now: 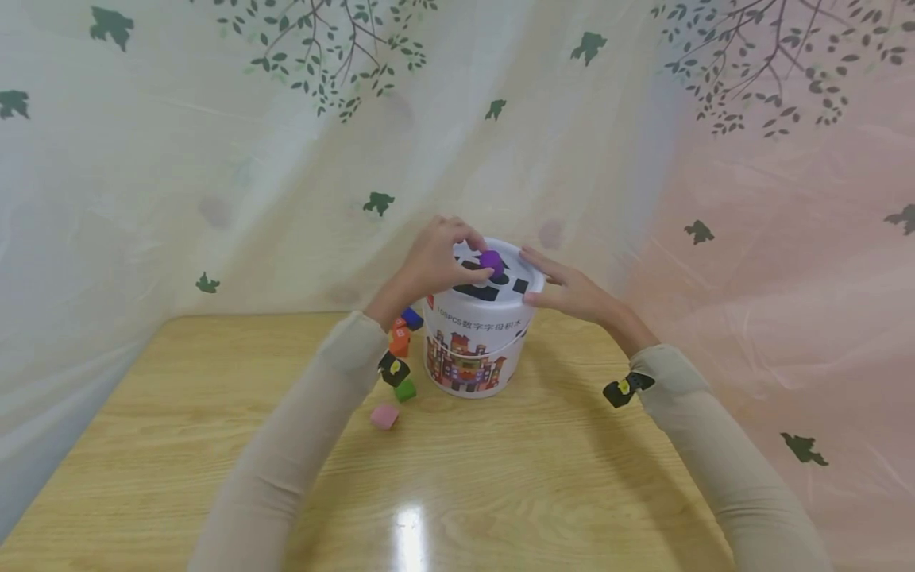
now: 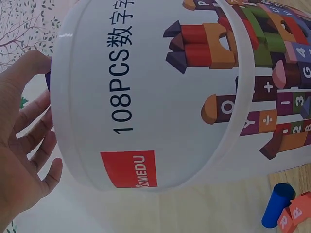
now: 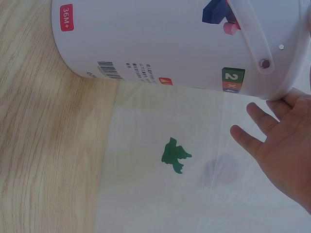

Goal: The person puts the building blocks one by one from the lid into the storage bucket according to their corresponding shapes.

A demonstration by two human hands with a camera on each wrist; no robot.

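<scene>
A white toy-block bucket [image 1: 473, 361] stands upright on the table, its printed side facing me. Its white lid [image 1: 509, 249] has dark shaped holes. Between thumb and fingertips, my left hand [image 1: 436, 258] pinches a purple block [image 1: 491, 260] right at the lid's openings; the left wrist view shows only a dark sliver of that block. My right hand [image 1: 575, 294] rests against the lid's right edge, thumb and fingers spread along it. The right wrist view shows its fingers [image 3: 262, 119] fairly straight, some touching the rim.
Left of the bucket lie orange blocks [image 1: 399, 343], a blue cylinder [image 2: 278, 206], a green block [image 1: 405, 389] and a pink block [image 1: 384, 416]. The wooden table [image 1: 500, 485] meets a leaf-patterned curtain [image 1: 286, 199] behind the bucket.
</scene>
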